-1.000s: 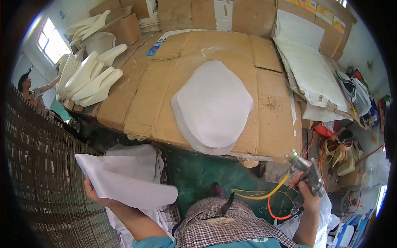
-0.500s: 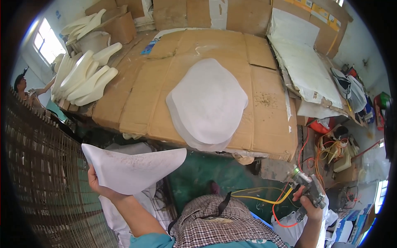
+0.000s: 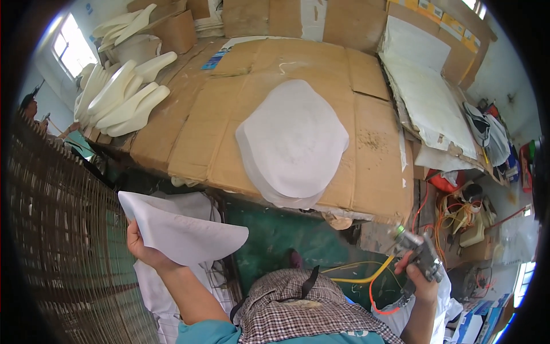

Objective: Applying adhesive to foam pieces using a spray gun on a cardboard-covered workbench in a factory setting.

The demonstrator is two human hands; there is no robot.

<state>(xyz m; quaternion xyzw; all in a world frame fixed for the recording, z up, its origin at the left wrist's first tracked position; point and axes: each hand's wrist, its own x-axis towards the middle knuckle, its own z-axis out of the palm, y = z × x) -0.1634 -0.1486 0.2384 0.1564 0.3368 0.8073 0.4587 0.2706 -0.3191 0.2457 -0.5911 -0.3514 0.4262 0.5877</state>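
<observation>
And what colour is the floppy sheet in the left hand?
The sheet in the left hand is pale greyish white, best seen in the head view.

A broad surface covered in flattened brown cardboard, creased and scuffed, fills the middle of the room. Cardboard panels stand upright along its far side, a pale strip running down one of them. To the right sits a raised platform topped with a worn white sheet, ragged at its near edge, and beyond it a whitish wall. Daylight glares through a barred window at the upper left, and a bright pane shows low at the right. Below, the floor is dark green; a brown slatted rack lines the left side.
</observation>
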